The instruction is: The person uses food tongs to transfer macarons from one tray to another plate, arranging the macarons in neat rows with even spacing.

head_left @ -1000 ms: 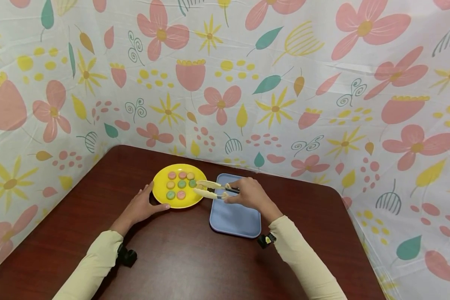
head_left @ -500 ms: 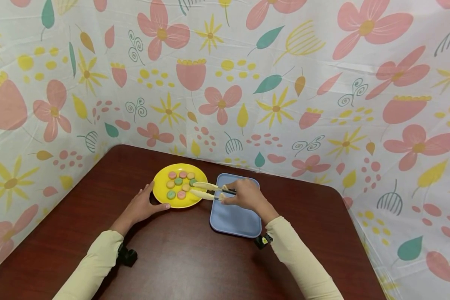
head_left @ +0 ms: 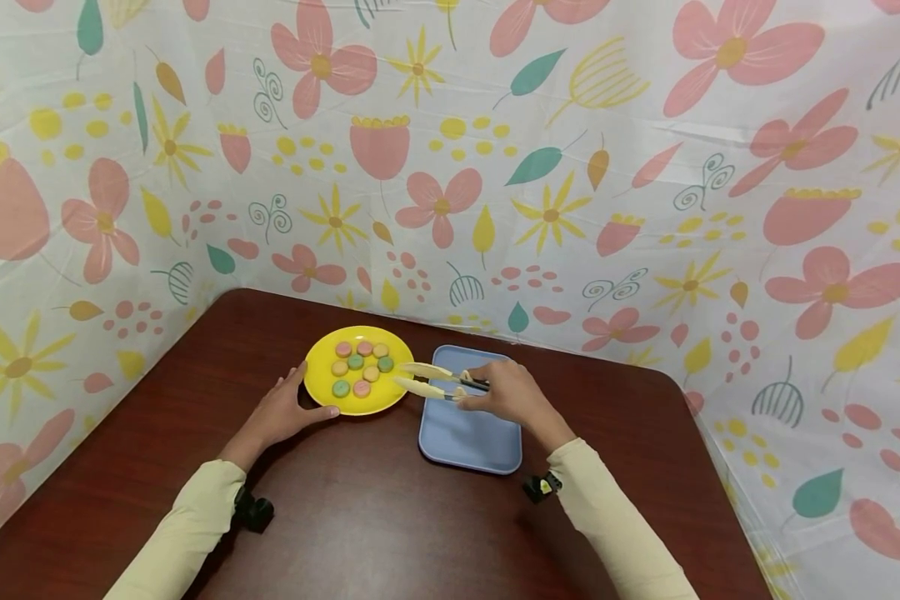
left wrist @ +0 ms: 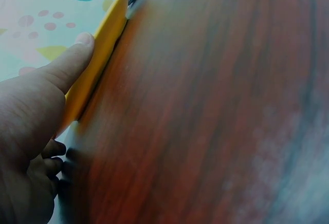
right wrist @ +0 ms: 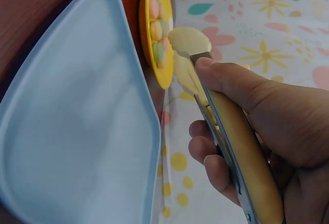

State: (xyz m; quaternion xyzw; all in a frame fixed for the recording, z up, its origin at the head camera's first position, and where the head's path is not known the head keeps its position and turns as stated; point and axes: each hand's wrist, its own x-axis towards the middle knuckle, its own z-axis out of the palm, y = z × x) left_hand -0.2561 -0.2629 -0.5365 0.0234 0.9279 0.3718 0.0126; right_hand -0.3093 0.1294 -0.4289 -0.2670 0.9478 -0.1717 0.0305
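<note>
My left hand (head_left: pixel 273 415) rests against the left side of a yellow plate (head_left: pixel 318 396), its thumb lying along the near rim. In the left wrist view the thumb touches the yellow rim (left wrist: pixel 97 64). My right hand (head_left: pixel 512 392) grips a pair of tongs (head_left: pixel 423 388) with cream tips, above the blue tray. The tips stand apart with nothing between them, pointing at the plate's right edge. Several pink, green and yellow macarons (head_left: pixel 371 375) lie on the plate. The right wrist view shows the tongs (right wrist: pixel 231 131) between thumb and fingers.
A blue rectangular tray (head_left: pixel 468 446) sits right of the plate, a narrow strip of table between them. Both stand on a dark brown table (head_left: pixel 360 508). A flower-patterned cloth (head_left: pixel 450 283) hangs behind the table's far edge.
A yellow macaron has come onto the plate among the others, and one green macaron beside it shifted slightly left. The tongs have let go and drawn back right. The left hand stays put.
</note>
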